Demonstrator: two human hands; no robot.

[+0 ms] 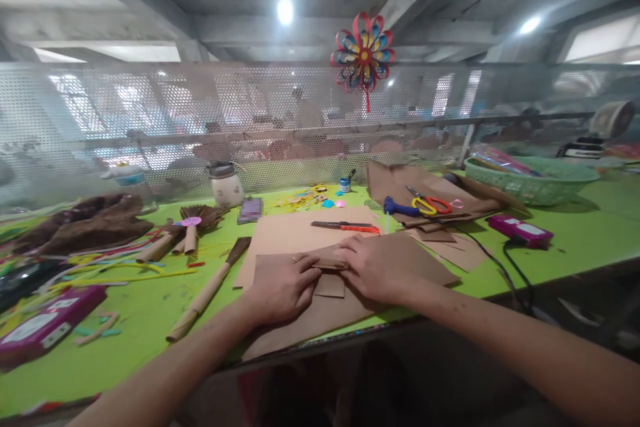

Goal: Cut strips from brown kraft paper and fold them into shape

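Between my hands is a folded strip of brown kraft paper [330,263]. My left hand [285,285] closes its fingers on the strip's left end, and my right hand [369,268] grips the right end. Under them lies a large brown paper sheet [300,330], reaching the table's front edge. A small brown paper piece [330,289] rests on that sheet just below the strip. Behind, on a lighter cardboard sheet [280,230], sits an orange-handled utility knife [345,227].
Left are a rolled paper tube with a fringed end [210,297], coloured strips and a purple power strip [50,323]. Right are a blue glue gun [403,208], scissors [433,205], a second purple power strip [520,230] with cables, and a green basket [550,183].
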